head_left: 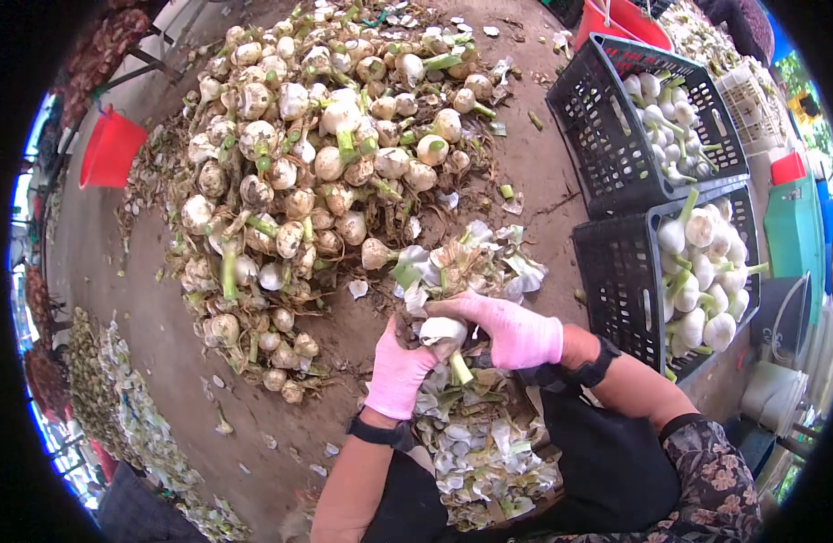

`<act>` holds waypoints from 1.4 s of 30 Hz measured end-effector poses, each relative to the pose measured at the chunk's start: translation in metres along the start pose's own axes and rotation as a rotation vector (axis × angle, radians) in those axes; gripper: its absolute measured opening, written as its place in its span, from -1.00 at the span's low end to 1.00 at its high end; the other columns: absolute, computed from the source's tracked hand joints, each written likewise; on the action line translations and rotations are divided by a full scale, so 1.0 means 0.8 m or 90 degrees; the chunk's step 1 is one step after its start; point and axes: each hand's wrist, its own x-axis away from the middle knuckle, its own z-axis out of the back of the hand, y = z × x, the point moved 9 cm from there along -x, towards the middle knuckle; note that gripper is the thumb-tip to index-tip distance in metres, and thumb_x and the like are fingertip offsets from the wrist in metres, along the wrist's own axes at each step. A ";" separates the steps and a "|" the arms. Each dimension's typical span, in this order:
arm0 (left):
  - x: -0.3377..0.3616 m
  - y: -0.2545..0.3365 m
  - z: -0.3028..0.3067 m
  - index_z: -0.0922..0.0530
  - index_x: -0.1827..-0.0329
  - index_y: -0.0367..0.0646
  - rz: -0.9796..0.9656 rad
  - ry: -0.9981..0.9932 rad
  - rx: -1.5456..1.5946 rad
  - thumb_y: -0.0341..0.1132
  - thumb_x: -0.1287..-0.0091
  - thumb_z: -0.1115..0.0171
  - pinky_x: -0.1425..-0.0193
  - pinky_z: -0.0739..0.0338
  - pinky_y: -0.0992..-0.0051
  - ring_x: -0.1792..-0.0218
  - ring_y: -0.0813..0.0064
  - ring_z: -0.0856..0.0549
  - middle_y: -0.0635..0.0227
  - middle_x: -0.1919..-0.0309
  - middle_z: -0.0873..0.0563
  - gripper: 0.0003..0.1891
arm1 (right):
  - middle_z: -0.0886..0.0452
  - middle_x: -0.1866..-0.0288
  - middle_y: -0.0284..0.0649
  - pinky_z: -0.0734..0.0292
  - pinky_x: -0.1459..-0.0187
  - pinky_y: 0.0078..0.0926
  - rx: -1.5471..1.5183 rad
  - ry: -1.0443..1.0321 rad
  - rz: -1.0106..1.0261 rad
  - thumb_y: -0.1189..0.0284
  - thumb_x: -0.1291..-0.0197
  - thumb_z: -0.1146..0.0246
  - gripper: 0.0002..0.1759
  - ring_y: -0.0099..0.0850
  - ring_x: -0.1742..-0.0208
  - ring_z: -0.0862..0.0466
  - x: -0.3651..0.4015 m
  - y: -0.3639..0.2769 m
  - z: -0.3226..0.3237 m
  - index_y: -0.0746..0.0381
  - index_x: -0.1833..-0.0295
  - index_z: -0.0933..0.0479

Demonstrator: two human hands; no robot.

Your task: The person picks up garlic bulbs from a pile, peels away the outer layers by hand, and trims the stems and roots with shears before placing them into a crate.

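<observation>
Both of my hands wear pink gloves and meet at one garlic bulb (443, 333) in front of my lap. Its green cut stem points down toward me. My left hand (400, 371) grips the bulb from the left side. From the right, my right hand (514, 331) has its thumb and fingers closed on the bulb's top; the fingertips look dark with dirt. Just beyond the hands lies a small heap of peeled garlic skins (475, 262). More papery skins (493, 466) are piled below, between my knees.
A large heap of dirty garlic bulbs (330, 167) covers the floor ahead and left. Two black crates, a far crate (602, 136) and a near crate (620, 299), hold cleaned bulbs on the right. A red bucket (111, 149) stands far left, another red bucket (629, 23) at the back right.
</observation>
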 end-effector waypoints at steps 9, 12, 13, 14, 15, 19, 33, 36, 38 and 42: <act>-0.063 0.023 0.085 -0.44 -0.22 -0.27 -0.206 0.205 -0.352 -0.59 -0.07 -0.35 -0.17 -0.48 0.50 -0.02 0.45 -0.60 0.27 -0.07 -0.59 -0.43 | -0.55 0.02 -0.18 -0.60 0.13 -0.46 -0.617 0.432 -0.035 0.47 -0.24 -0.17 -0.64 -0.39 0.12 -0.59 0.049 0.051 0.179 0.24 -0.15 -0.41; -0.083 0.038 0.090 -0.43 -0.25 -0.18 -0.264 0.243 -0.614 -0.62 0.00 -0.30 -0.23 -0.45 0.39 -0.13 0.27 -0.56 0.17 -0.20 -0.51 -0.36 | -0.55 0.03 -0.23 -0.46 -0.04 -0.56 -1.023 0.397 0.371 0.33 -0.31 -0.18 -0.65 -0.47 0.12 -0.55 0.072 0.019 0.297 0.28 -0.13 -0.45; -0.093 0.040 0.084 -0.42 -0.26 -0.13 -0.290 0.247 -0.723 -0.62 0.02 -0.28 -0.25 -0.44 0.35 -0.17 0.18 -0.52 0.14 -0.25 -0.46 -0.33 | -0.61 0.08 -0.27 -0.53 0.05 -0.54 -0.998 0.406 0.340 0.36 -0.32 -0.17 -0.61 -0.51 0.15 -0.61 0.071 0.017 0.303 0.34 -0.17 -0.45; -0.104 0.041 0.077 -0.42 -0.28 -0.08 -0.314 0.250 -0.832 -0.62 0.04 -0.26 -0.26 -0.43 0.30 -0.20 0.09 -0.48 0.10 -0.30 -0.41 -0.30 | -0.61 0.08 -0.27 -0.53 0.05 -0.54 -0.996 0.405 0.339 0.36 -0.32 -0.17 -0.61 -0.51 0.15 -0.61 0.065 0.021 0.296 0.34 -0.17 -0.45; -0.117 0.037 0.079 -0.42 -0.28 -0.08 -0.313 0.249 -0.828 -0.62 0.04 -0.26 -0.26 -0.43 0.30 -0.20 0.09 -0.48 0.10 -0.30 -0.41 -0.30 | -0.58 -0.04 -0.21 -0.50 -0.02 -0.52 -0.944 0.456 0.250 0.41 -0.32 -0.13 -0.58 -0.50 0.05 -0.58 0.058 0.046 0.274 0.34 -0.25 -0.38; -0.147 0.019 0.073 -0.45 -0.23 -0.05 -0.296 0.225 -0.962 -0.59 0.04 -0.26 -0.20 -0.47 0.29 -0.16 0.05 -0.49 0.11 -0.27 -0.42 -0.35 | -0.64 0.06 -0.23 -0.58 0.20 -0.61 -0.256 0.328 -0.306 0.44 -0.20 -0.32 -0.58 -0.54 0.23 -0.63 0.010 0.080 0.161 0.29 -0.18 -0.49; -0.048 0.036 -0.009 -0.36 -0.17 -0.22 -0.220 0.047 -0.130 -0.56 -0.03 -0.40 -0.07 -0.56 0.51 -0.02 0.51 -0.59 0.28 -0.03 -0.52 -0.40 | -0.63 0.06 -0.23 -0.50 -0.06 -0.49 -0.147 0.224 -0.220 0.46 -0.05 -0.39 -0.55 -0.53 0.03 -0.60 -0.039 0.075 0.040 0.30 -0.09 -0.54; -0.026 0.045 -0.008 -0.34 -0.17 -0.26 -0.274 0.106 -0.258 -0.61 0.05 -0.36 -0.15 -0.49 0.46 -0.02 0.46 -0.58 0.27 0.02 -0.54 -0.36 | -0.65 0.14 -0.30 -0.50 -0.02 -0.53 -0.167 0.229 -0.174 0.42 -0.11 -0.39 -0.62 -0.60 0.08 -0.58 -0.037 0.064 0.029 0.29 -0.05 -0.57; -0.016 0.049 -0.002 -0.40 -0.12 -0.26 -0.284 0.148 -0.368 -0.57 0.11 -0.42 -0.16 -0.48 0.43 -0.01 0.43 -0.58 0.24 0.04 -0.55 -0.36 | -0.65 0.21 -0.33 -0.51 0.03 -0.56 -0.173 0.203 -0.198 0.36 -0.17 -0.38 -0.64 -0.63 0.15 -0.58 -0.034 0.065 0.018 0.30 -0.03 -0.58; 0.007 0.070 -0.006 -0.49 -0.05 -0.29 -0.343 0.181 -0.475 -0.50 0.14 -0.50 -0.13 -0.50 0.43 0.02 0.40 -0.61 0.19 0.03 -0.58 -0.41 | -0.65 0.35 -0.19 -0.52 0.16 -0.46 -0.188 0.167 -0.205 0.36 -0.12 -0.38 -0.69 -0.49 0.29 -0.61 -0.031 0.050 0.016 0.33 0.09 -0.60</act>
